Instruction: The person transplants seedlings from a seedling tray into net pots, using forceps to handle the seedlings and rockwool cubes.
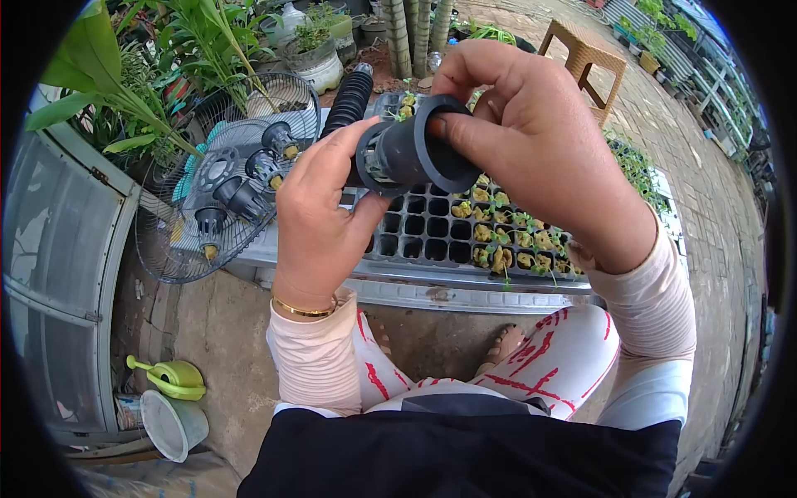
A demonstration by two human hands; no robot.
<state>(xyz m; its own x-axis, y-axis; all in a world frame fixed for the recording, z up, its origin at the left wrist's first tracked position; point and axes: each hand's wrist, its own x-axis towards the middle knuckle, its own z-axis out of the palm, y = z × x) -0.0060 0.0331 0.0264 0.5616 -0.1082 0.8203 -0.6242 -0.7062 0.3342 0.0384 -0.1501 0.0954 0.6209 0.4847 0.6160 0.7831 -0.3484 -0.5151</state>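
Note:
Between my two hands, above the seedling tray (398,264), is a black plastic net pot (408,153) tipped on its side. My right hand (544,124) pinches its wide rim, with the thumb inside the mouth. My left hand (311,207) is closed around the other end, where a second black rim (365,162) encircles the slotted part. The left palm and fingers hide what lies beyond that rim. Behind the left hand rests a ribbed stack of black net pots (349,98). Left cells of the tray are bare; right ones hold seedlings in yellowish sponge plugs (501,259).
On the left, a round wire fan guard (154,259) carries several net pots with sponge plugs (241,197). Potted plants (315,58) stand behind. A wicker stool (585,54) is at back right. A green watering can (176,378) and a white bucket (170,425) sit on the floor.

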